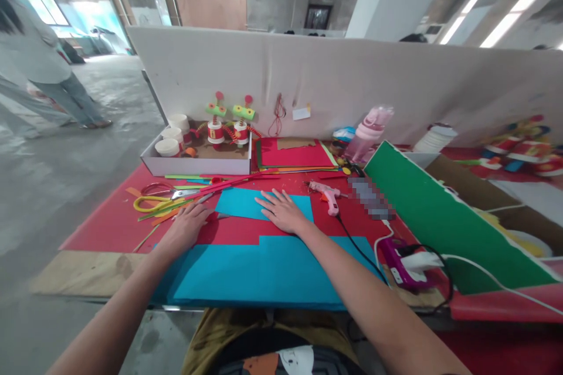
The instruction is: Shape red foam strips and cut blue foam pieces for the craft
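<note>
A blue paper strip lies across the red table cover. My right hand rests flat on this strip, its fingers spread. Left of the strip, my left hand is palm down by the dark tip of a thin tool; what lies under its fingers is hidden. Larger blue sheets cover the table's front edge below both hands. Yellow-handled scissors and colored paper strips are beyond my left hand. A pink glue gun lies right of my right hand.
Behind stands a white box with paper cups and two small figures. A pink bottle, purple power socket and green panel are at the right. People stand at the far left.
</note>
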`<action>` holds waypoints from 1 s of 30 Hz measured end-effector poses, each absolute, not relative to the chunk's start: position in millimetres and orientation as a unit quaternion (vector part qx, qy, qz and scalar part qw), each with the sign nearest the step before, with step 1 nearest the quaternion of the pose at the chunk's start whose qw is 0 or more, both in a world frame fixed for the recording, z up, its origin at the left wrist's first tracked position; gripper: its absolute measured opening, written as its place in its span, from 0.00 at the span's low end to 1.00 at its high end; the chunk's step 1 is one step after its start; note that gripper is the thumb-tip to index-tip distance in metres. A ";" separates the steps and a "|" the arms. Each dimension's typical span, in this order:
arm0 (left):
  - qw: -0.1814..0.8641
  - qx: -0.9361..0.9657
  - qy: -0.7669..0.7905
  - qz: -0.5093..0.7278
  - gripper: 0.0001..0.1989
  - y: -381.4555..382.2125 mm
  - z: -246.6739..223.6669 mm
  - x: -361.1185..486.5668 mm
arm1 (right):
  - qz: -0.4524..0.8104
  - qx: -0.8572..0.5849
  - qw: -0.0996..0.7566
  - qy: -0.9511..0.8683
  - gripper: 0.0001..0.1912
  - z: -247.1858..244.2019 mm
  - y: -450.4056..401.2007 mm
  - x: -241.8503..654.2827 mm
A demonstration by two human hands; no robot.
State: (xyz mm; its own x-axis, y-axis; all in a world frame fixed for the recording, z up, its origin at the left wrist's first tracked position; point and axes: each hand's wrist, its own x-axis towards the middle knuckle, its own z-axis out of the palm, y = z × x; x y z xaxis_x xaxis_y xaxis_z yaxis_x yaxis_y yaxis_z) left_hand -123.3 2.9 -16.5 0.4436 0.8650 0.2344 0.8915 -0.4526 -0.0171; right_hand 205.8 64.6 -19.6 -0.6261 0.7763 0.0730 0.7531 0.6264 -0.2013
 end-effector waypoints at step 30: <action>0.040 -0.851 -0.512 -0.111 0.20 -2.3 -14.3 -93.4 | 0.075 -0.427 0.071 -0.898 0.27 -16.0 63.6 206.3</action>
